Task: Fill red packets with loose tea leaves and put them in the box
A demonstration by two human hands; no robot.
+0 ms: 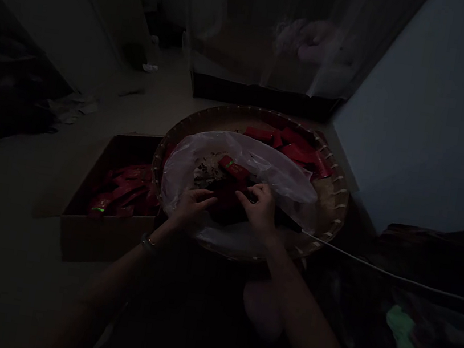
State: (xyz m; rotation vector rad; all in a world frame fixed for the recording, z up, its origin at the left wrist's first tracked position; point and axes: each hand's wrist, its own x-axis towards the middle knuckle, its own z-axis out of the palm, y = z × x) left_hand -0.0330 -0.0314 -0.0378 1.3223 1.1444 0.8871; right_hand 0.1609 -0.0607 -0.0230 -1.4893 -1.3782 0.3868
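Under dim light, my left hand (192, 206) and my right hand (260, 208) face each other over a clear plastic sheet or bag (183, 155). Between them is a dark red packet (228, 192), its two sides pinched by my fingers. Another red packet (233, 167) with a green and gold mark lies just beyond. Dark, leaf-like bits (204, 173) are scattered on the plastic to its left. Below the held packet rests a dark long object (288, 221), from which a white cord (358, 255) runs right. Its kind is too dark to tell.
A round woven bamboo tray (341, 212) carries the plastic, with several red packets (300, 149) at its far right. To the left, an open cardboard box (104, 239) holds many more. A pale wall (437, 128) stands at right, and a plastic-covered box (264, 95) behind.
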